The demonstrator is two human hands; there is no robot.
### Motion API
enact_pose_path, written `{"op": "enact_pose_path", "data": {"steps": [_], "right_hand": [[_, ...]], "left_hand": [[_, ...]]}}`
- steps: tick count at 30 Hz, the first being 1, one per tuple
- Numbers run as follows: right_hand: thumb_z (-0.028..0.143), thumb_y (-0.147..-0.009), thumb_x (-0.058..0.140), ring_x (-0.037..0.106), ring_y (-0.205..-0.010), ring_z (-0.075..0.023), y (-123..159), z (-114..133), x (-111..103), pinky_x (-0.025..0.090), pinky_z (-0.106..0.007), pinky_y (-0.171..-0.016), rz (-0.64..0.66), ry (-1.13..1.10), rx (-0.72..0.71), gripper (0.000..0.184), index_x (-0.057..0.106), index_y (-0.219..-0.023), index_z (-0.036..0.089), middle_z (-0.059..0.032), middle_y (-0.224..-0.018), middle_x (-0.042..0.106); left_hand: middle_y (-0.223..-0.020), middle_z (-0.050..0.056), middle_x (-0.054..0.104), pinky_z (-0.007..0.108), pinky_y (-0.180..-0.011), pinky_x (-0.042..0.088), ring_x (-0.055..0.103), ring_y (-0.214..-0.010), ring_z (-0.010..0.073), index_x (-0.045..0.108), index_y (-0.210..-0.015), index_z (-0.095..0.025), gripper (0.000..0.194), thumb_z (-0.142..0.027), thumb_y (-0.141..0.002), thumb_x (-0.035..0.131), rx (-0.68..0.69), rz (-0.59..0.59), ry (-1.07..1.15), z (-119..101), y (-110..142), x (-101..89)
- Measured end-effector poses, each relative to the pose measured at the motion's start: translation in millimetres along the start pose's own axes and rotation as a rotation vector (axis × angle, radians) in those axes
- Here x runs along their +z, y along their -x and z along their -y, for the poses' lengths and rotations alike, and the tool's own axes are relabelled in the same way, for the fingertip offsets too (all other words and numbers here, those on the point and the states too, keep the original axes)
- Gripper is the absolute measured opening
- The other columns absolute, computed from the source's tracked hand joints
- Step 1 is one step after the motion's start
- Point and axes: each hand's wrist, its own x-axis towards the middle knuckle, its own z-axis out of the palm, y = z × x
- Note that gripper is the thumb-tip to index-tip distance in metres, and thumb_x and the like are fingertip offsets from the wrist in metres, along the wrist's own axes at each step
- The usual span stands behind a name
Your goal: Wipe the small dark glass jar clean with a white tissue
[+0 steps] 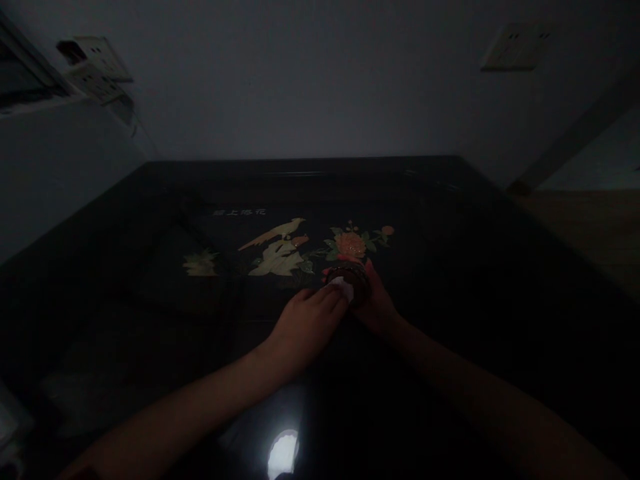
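Dim light covers the scene. My right hand point(376, 303) is wrapped round a small dark round object point(359, 279) with a patterned rim; its exact kind cannot be made out. My left hand point(313, 323) pinches a crumpled white tissue or cloth point(344, 287) and presses it against the near face of that object. Both hands meet just above a glossy black tabletop point(150, 333), right of its middle. The fingertips of my left hand are partly hidden behind its own knuckles.
Into the tabletop are set a flower picture point(351, 244), a bird picture point(280, 230) and a line of characters point(240, 213). Pale walls stand behind and to the left. Sockets point(517, 47) are on the wall, with a power adapter point(95, 81) at left. A bright reflection shows low down.
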Motion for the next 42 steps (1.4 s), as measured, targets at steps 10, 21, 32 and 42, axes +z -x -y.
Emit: {"op": "enact_pose_path", "data": {"steps": [10, 21, 32, 42], "right_hand": [[0.055, -0.078, 0.064, 0.068, -0.074, -0.0192, -1, -1, 0, 0.052, -0.033, -0.072, -0.049, -0.005, -0.014, 0.038, 0.064, -0.1, 0.024, 0.0, -0.08, 0.073], [0.057, -0.072, 0.069, 0.069, -0.078, -0.022, 6, 2, 12, 0.052, -0.032, -0.067, -0.089, 0.109, -0.076, 0.043, 0.064, -0.099, 0.023, -0.0031, -0.088, 0.074], [0.055, -0.075, 0.065, 0.069, -0.078, -0.0228, 3, 0, 7, 0.052, -0.036, -0.073, -0.12, 0.064, -0.058, 0.04, 0.065, -0.099, 0.023, -0.0027, -0.084, 0.075], [0.052, -0.077, 0.063, 0.068, -0.074, -0.0189, -1, 1, 2, 0.051, -0.031, -0.072, -0.081, -0.004, -0.008, 0.036, 0.065, -0.098, 0.022, -0.0013, -0.082, 0.075]], "left_hand": [[-0.133, 0.012, 0.058, 0.035, -0.094, 0.053, 0.056, -0.121, 0.0226, 0.048, -0.128, -0.014, 0.037, -0.009, -0.091, 0.048, -0.004, -0.055, 0.168, -2, -1, 7.8], [-0.119, 0.007, 0.068, 0.03, -0.091, 0.053, 0.066, -0.106, 0.0184, 0.059, -0.121, -0.017, 0.036, -0.009, -0.09, 0.041, -0.228, -0.171, 1.028, -16, -2, 4.7], [-0.124, 0.011, 0.064, 0.035, -0.09, 0.054, 0.065, -0.108, 0.022, 0.047, -0.129, -0.017, 0.041, -0.01, -0.088, 0.047, -0.12, -0.036, 0.594, -11, -1, 3.6], [-0.133, 0.012, 0.058, 0.037, -0.084, 0.055, 0.058, -0.119, 0.0245, 0.047, -0.128, -0.016, 0.036, -0.01, -0.092, 0.043, 0.028, 0.02, 0.027, 5, -1, 3.0]]}}
